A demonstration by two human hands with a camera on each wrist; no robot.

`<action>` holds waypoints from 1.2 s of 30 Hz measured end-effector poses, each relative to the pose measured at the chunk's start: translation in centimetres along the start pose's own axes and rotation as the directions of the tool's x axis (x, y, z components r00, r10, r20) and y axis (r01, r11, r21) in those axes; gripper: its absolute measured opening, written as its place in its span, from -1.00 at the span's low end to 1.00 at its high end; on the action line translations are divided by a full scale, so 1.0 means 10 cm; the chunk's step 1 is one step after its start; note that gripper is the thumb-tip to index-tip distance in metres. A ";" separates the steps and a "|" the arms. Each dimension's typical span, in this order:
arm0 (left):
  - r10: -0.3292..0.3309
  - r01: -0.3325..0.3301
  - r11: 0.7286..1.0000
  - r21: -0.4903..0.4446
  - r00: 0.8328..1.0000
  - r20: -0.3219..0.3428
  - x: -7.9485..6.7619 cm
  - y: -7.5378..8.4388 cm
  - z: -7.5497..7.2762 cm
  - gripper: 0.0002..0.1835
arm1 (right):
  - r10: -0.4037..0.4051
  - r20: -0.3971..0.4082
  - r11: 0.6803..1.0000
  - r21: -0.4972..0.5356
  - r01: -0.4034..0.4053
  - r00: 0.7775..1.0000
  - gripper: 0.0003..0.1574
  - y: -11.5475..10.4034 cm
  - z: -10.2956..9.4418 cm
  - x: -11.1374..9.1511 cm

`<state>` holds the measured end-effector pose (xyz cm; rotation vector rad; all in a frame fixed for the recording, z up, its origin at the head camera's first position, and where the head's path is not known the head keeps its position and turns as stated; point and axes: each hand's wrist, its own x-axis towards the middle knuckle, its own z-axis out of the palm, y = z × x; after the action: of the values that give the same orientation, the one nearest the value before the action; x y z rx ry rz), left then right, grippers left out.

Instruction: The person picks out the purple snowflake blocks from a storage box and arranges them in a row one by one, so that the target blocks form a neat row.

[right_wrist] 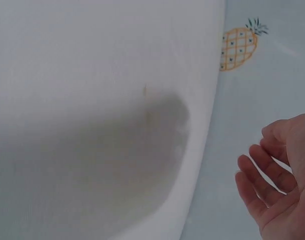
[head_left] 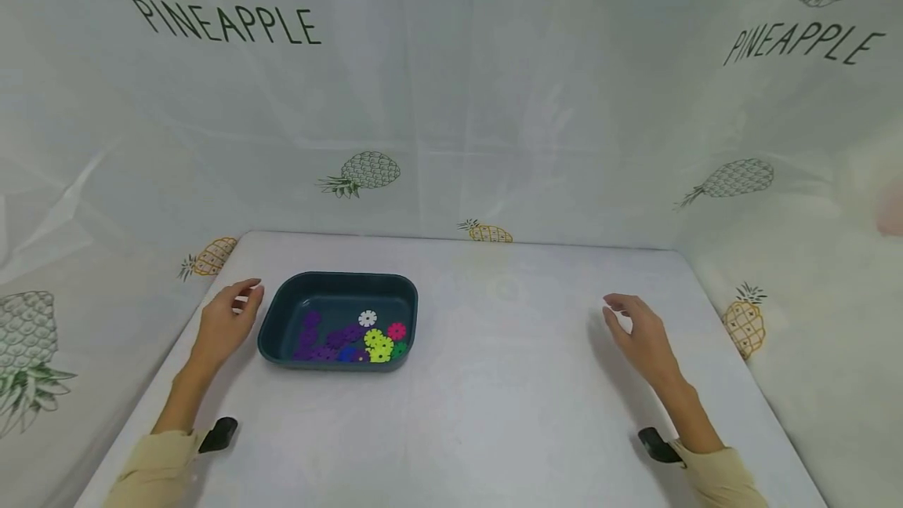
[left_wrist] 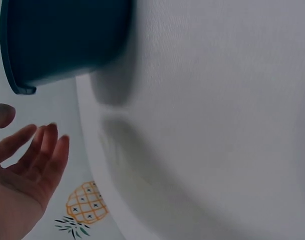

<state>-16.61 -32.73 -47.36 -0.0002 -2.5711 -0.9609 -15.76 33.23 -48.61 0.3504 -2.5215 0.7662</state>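
Note:
A dark teal tray (head_left: 339,282) stands on the left half of the white table. Inside it lie small flower-shaped plastic pieces: a heap of purple ones (head_left: 317,339), several yellow-green ones (head_left: 378,346), a white one (head_left: 367,318), a pink one (head_left: 397,332), plus blue and green. My left hand (head_left: 227,324) hovers just left of the tray, fingers loosely bent and holding nothing; the left wrist view shows the tray's outer wall (left_wrist: 67,35) beside the fingertips. Over the table's right side hangs my right hand (head_left: 638,335), relaxed, with nothing in it.
The white table (head_left: 494,382) has rounded far corners. Behind and around it hangs a pale sheet (head_left: 564,100) printed with pineapples. A black strap piece (head_left: 220,434) sits at the left wrist, another black piece (head_left: 658,445) at the right.

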 end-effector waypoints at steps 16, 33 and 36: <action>-0.098 0.134 0.955 -0.263 0.984 0.148 -0.12 0.01 0.12 -0.54 | -0.055 0.054 0.996 0.069 0.051 0.997 -0.63 -0.24 0.25 0.09; -0.184 0.331 0.859 -0.390 0.912 0.368 -0.14 -0.07 0.02 -0.30 | -0.073 0.118 0.989 0.140 0.056 0.990 -0.62 -0.50 0.49 0.14; -0.211 0.363 0.848 -0.385 0.899 0.383 -0.13 -0.06 0.02 -0.28 | -0.072 0.128 0.985 0.165 0.050 0.989 -0.63 -0.57 0.55 0.17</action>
<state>-15.58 -32.88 -48.32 0.1178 -2.6153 -1.7982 -17.15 25.23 -49.13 0.5486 -2.5653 0.9547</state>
